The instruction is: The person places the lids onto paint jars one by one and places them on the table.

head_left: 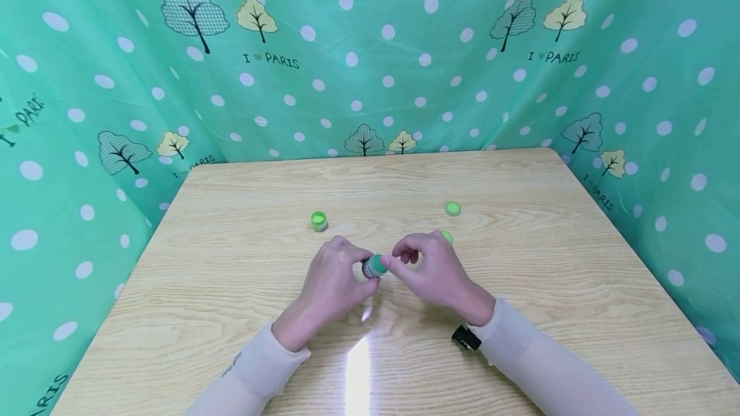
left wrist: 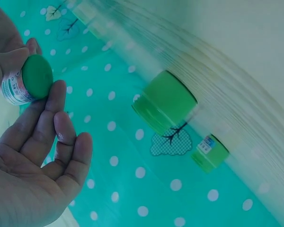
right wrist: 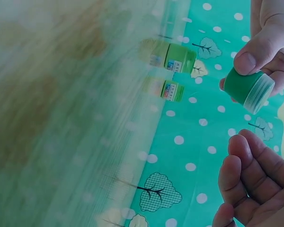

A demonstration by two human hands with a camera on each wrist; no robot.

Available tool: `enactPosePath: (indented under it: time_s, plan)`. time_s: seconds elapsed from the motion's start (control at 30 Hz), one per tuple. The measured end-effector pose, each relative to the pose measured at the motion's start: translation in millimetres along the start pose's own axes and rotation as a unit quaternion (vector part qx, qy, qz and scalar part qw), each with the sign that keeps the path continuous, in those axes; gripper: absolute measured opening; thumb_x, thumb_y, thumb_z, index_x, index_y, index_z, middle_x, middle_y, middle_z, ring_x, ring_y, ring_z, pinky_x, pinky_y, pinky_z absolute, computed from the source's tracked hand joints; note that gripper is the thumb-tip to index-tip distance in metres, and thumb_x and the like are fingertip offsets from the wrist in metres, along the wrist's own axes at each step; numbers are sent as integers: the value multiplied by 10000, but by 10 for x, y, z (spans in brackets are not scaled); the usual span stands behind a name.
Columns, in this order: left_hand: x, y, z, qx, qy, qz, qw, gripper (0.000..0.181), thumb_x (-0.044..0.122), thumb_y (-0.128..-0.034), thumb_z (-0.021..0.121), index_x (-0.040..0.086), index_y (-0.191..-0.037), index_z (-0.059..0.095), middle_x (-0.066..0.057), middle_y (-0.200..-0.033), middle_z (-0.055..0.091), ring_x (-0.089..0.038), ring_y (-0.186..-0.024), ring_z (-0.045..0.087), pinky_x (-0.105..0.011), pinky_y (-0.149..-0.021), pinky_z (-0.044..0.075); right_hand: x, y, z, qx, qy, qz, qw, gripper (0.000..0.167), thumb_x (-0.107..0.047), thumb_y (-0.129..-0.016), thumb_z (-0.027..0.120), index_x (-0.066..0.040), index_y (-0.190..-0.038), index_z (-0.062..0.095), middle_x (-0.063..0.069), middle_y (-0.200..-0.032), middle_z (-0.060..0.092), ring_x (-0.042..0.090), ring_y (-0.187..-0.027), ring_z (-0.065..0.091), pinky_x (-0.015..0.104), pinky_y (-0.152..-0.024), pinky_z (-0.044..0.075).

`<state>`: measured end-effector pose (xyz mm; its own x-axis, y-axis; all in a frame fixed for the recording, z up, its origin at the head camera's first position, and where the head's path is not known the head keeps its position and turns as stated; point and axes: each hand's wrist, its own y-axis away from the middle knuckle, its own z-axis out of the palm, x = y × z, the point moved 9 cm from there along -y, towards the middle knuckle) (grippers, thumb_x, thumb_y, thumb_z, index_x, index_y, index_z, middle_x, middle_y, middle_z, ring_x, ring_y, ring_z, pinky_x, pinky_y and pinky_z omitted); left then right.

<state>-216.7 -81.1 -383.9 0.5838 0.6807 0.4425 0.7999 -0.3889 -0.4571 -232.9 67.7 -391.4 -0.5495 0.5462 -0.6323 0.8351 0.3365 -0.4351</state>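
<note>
My left hand [head_left: 335, 275] grips a small jar [head_left: 368, 268] between thumb and fingers, above the wooden table. The jar has a labelled body and a dark green end [left wrist: 37, 76] turned towards my right hand [head_left: 435, 271]. My right thumb touches that green end in the head view. The other right fingers [right wrist: 241, 158] are loosely bent and stand apart from the jar. In the right wrist view a clear ribbed part [right wrist: 260, 94] shows beside the dark green. What the jar contains is hidden.
A green-topped jar [head_left: 319, 221] stands left of centre on the table [head_left: 243, 204]. Two lime-green round containers, a farther one [head_left: 453, 208] and a nearer one [head_left: 447, 236], lie behind my right hand, the nearer partly covered. A polka-dotted green curtain [head_left: 387, 82] surrounds the table's back and sides.
</note>
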Motion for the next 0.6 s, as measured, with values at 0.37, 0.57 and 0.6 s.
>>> enactPosePath:
  time_s: [0.37,0.57,0.6]
  plan:
    - [-59,6,-111,203,-161,-127,9996,306,169,-657,941,104,-927,811,9,-881,741,-179,-852,587,-325,-736,485,8,9,-7,-24,175,-100,9998,197,-352,-910,753,-179,-816,741,-148,-748,628,153,-715,581,353,-743,389]
    - [-154,6,-169,243,-143,-339,9990,324,141,-667,932,71,-956,802,-27,-925,693,-219,-906,570,-359,-780,475,5,12,-19,1,456,-233,9987,215,-350,-908,758,-153,-821,756,-106,-774,675,182,-723,611,355,-750,416]
    - [-170,5,-183,258,-136,-360,9989,321,133,-670,926,70,-958,800,-28,-927,693,-223,-916,574,-367,-792,480,1,13,-23,8,486,-269,9985,221,-351,-908,760,-145,-826,760,-90,-783,688,193,-729,621,360,-754,424]
